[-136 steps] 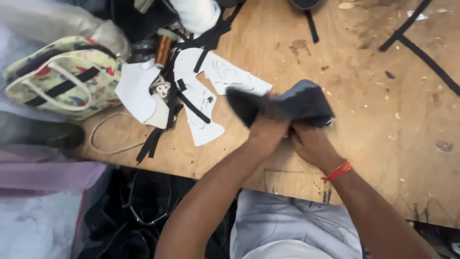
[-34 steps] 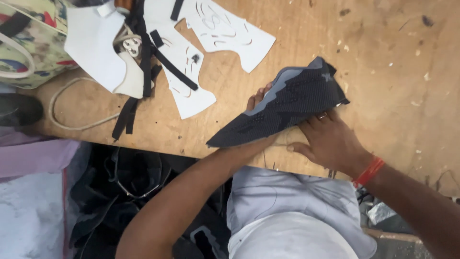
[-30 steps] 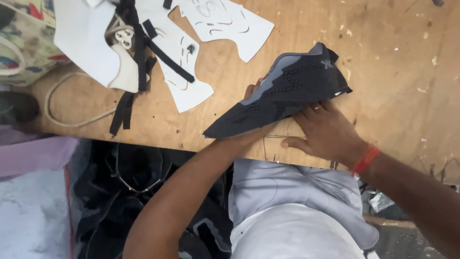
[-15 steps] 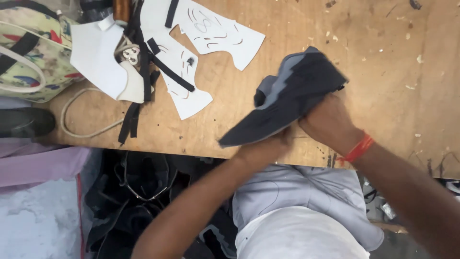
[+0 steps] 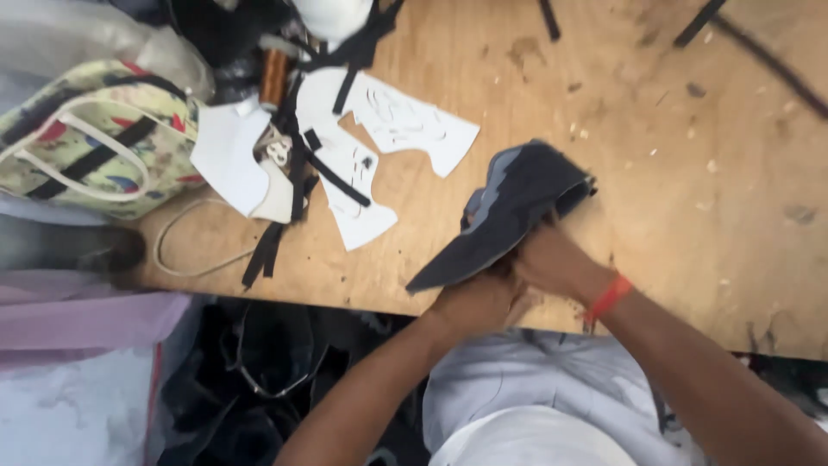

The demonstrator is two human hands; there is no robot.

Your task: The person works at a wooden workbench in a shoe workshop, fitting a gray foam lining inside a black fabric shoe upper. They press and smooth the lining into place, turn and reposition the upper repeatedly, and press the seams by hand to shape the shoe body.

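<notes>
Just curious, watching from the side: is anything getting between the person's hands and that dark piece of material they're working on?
Nothing visible does. Both the left hand and right hand already grip the dark fabric piece directly at the wooden table edge.

A dark grey and black shoe upper (image 5: 509,211) is gripped at its near edge by both hands over a worn wooden workbench (image 5: 673,173). The left hand (image 5: 474,302) is closed under the near end; the right hand (image 5: 552,259), an orange band (image 5: 606,299) at its wrist, is pressed just beside it. Well left of the grip, white paper patterns (image 5: 405,125) are laid among black straps (image 5: 293,198). Farther left, a floral bag (image 5: 95,138) is seen at the bench corner.
</notes>
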